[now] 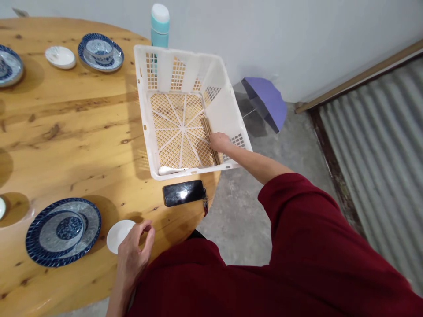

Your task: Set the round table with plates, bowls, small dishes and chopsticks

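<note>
My right hand reaches into a white plastic basket at the table's edge. Its fingers are closed on a bundle of brown chopsticks lying along the basket's right side. A white spoon rests by the basket's near wall. My left hand is at the table's near edge, holding nothing, its fingers loosely bent and the thumb apart. It partly covers a small white dish. To the left of that dish, a bowl sits on a blue-patterned plate.
A black phone lies in front of the basket on the wooden table. A turquoise bottle stands behind it. Another patterned plate with a bowl and a white dish are farther back. A purple umbrella lies open on the floor.
</note>
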A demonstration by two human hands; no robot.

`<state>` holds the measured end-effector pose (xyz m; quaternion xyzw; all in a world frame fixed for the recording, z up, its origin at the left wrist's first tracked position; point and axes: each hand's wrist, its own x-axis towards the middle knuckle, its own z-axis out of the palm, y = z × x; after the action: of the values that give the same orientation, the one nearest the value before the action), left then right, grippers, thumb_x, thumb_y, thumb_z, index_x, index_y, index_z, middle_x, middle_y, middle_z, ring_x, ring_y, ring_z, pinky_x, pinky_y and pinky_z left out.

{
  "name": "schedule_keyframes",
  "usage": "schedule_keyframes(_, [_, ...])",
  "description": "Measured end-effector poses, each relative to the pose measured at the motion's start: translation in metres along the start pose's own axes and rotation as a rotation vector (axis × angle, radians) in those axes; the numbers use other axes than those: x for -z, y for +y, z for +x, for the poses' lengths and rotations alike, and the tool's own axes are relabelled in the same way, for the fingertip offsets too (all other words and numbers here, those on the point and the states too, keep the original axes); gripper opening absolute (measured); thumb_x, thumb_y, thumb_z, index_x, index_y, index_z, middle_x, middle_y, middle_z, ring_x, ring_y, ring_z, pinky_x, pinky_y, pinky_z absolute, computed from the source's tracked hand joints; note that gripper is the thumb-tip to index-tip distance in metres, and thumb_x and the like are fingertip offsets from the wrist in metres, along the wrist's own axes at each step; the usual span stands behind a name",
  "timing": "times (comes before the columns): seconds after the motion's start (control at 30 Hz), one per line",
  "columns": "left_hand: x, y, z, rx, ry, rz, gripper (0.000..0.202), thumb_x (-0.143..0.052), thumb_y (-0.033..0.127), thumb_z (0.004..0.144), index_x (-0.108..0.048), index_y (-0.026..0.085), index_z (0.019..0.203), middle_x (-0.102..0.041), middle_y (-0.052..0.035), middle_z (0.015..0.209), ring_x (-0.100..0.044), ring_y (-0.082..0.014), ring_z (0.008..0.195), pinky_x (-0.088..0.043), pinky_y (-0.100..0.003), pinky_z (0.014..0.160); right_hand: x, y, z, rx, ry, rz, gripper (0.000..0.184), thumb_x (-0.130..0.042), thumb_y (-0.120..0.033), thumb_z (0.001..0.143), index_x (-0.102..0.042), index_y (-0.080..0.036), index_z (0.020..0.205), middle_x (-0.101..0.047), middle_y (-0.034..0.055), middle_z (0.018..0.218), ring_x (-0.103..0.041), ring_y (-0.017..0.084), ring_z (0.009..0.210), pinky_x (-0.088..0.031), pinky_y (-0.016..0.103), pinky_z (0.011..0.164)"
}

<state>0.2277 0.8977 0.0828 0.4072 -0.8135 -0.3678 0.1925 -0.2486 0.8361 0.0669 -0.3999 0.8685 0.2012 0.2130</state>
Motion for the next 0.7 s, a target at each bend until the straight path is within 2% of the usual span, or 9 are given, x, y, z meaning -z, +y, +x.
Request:
schedule_keyframes(0.1, [0.0, -0.001, 0.0, 0.03, -0.013, 0.009, 0.022, -0.056, 0.039, 0.098, -0.07, 0.023, 0.104, -0.08, -0.0032, 0.087, -0.077, -0.0181, 0.076, -0.058, -0.025, 0.076, -0.003, 0.002, -0.001, -0.007, 0.036, -0.068, 0.04, -0.061, -0.014, 0.093, -0.071, -0.008, 0.132, -0.073, 0.0282, 0.124, -0.069, 0.036, 0.123, -0.055, 0.038, 0.098])
schedule_keyframes(0.2, [0.001, -0.001, 0.0, 0.037, -0.02, 0.004, 0.022, -0.056, 0.038, 0.098, -0.07, 0.023, 0.104, -0.08, -0.0033, 0.087, -0.077, -0.0182, 0.077, -0.058, -0.025, 0.076, -0.006, 0.004, -0.001, 0.01, 0.007, -0.082, 0.04, -0.063, -0.013, 0.092, -0.071, -0.008, 0.13, -0.076, 0.0263, 0.112, -0.071, 0.034, 0.119, -0.056, 0.036, 0.096])
schedule_keyframes(0.4, [0.002, -0.003, -0.001, 0.048, -0.042, 0.0, 0.022, -0.057, 0.037, 0.097, -0.07, 0.022, 0.106, -0.08, -0.0041, 0.09, -0.077, -0.0188, 0.08, -0.059, -0.026, 0.079, -0.006, 0.008, 0.001, 0.026, -0.102, 0.011, 0.03, -0.064, -0.015, 0.094, -0.075, -0.005, 0.119, -0.077, 0.0199, 0.08, -0.078, 0.029, 0.085, -0.058, 0.033, 0.085])
schedule_keyframes(0.5, [0.001, -0.004, -0.003, 0.058, -0.041, 0.012, 0.024, -0.057, 0.04, 0.097, -0.071, 0.023, 0.106, -0.08, -0.0046, 0.09, -0.077, -0.0193, 0.079, -0.059, -0.026, 0.077, -0.005, 0.007, 0.002, 0.015, -0.148, 0.04, 0.027, -0.059, -0.012, 0.095, -0.077, -0.004, 0.113, -0.077, 0.0193, 0.077, -0.077, 0.026, 0.076, -0.059, 0.033, 0.08])
schedule_keyframes(0.7, [0.0, -0.004, -0.01, 0.036, -0.008, 0.022, 0.024, -0.055, 0.04, 0.098, -0.071, 0.023, 0.104, -0.08, -0.0035, 0.086, -0.076, -0.0181, 0.077, -0.059, -0.025, 0.073, -0.002, 0.005, -0.004, 0.005, -0.158, 0.028, 0.027, -0.058, -0.011, 0.093, -0.079, -0.004, 0.108, -0.078, 0.0215, 0.082, -0.078, 0.029, 0.081, -0.06, 0.035, 0.083])
